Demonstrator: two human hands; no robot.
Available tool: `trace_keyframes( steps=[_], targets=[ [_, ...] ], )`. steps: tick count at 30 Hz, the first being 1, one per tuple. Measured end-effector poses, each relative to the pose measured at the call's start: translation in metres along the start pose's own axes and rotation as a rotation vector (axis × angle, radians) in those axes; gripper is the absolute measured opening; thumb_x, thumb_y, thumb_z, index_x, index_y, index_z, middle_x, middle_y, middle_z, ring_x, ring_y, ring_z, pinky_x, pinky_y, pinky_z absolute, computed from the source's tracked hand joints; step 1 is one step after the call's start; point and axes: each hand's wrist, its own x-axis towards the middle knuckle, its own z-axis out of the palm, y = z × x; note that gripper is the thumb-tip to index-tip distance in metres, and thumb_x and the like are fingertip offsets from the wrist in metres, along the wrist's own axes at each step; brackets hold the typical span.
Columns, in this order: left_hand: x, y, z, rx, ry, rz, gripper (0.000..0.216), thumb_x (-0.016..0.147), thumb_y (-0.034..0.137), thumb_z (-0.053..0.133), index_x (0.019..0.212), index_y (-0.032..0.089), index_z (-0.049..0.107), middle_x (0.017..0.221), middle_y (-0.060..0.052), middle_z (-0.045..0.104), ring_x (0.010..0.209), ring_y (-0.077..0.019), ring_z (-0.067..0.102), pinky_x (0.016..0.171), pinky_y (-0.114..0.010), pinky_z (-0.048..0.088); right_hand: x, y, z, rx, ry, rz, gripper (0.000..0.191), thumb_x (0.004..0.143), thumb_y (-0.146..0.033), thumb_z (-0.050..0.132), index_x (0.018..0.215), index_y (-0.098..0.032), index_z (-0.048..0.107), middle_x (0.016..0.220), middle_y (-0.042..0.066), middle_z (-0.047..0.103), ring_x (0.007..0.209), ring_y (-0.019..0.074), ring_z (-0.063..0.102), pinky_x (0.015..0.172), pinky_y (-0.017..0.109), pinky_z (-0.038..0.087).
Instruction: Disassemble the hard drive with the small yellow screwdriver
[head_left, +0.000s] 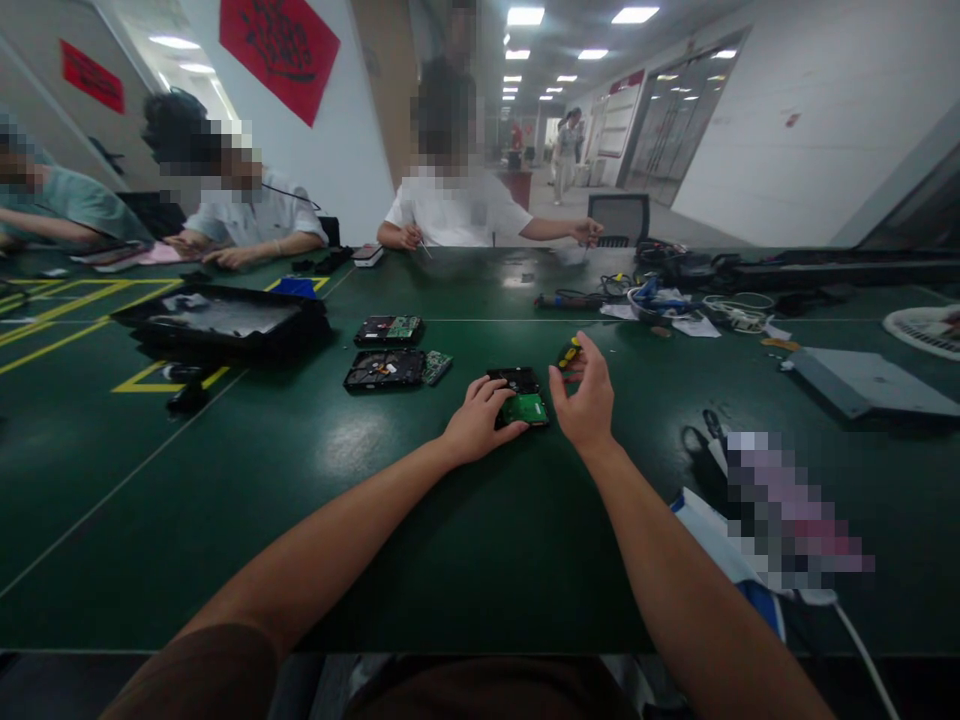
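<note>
A small black hard drive (514, 380) with a green circuit board (526, 409) lies on the dark green table (300, 470) in front of me. My left hand (475, 420) rests on its left side, fingers curled over the drive and board. My right hand (584, 398) hovers just right of it, fingers spread, nothing in it. A yellow-and-black screwdriver (569, 354) lies just beyond my right hand's fingertips.
Two more opened drives with green boards (389, 330) (395, 369) lie to the left, beside a black tray (225, 322). Cables and tools (660, 300) clutter the far right, with a grey flat case (870, 383). Other people sit across the table.
</note>
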Motion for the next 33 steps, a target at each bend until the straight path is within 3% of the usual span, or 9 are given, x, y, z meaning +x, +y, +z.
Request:
trace_keyframes(
  steps=[16, 22, 33],
  targets=[
    [0.0008, -0.0009, 0.0007, -0.024, -0.003, -0.015, 0.063, 0.090, 0.059, 0.071, 0.140, 0.023, 0.060, 0.154, -0.012, 0.051, 0.154, -0.0381, 0.028, 0.125, -0.059, 0.036, 0.0000, -0.0037, -0.0025, 0.023, -0.036, -0.009, 0.066, 0.099, -0.029, 0.057, 0.160, -0.026, 0.033, 0.136, 0.015, 0.062, 0.104, 0.0258, 0.070, 0.087, 0.047, 0.066],
    [0.0013, 0.0002, 0.0005, -0.026, 0.006, -0.009, 0.062, 0.089, 0.057, 0.073, 0.139, 0.024, 0.060, 0.152, -0.013, 0.053, 0.152, -0.0374, 0.031, 0.125, -0.060, 0.036, 0.0006, -0.0055, -0.0034, 0.002, -0.025, -0.023, 0.062, 0.098, -0.032, 0.060, 0.156, -0.027, 0.041, 0.127, 0.013, 0.064, 0.097, 0.0253, 0.069, 0.083, 0.048, 0.067],
    [0.0003, 0.0021, -0.0010, -0.020, -0.010, -0.014, 0.063, 0.091, 0.059, 0.069, 0.141, 0.023, 0.058, 0.155, -0.013, 0.050, 0.154, -0.0387, 0.029, 0.124, -0.060, 0.037, -0.0003, -0.0021, -0.0005, -0.020, 0.005, -0.031, 0.067, 0.097, -0.033, 0.061, 0.159, -0.024, 0.036, 0.142, 0.018, 0.059, 0.109, 0.0296, 0.070, 0.083, 0.050, 0.067]
  ],
)
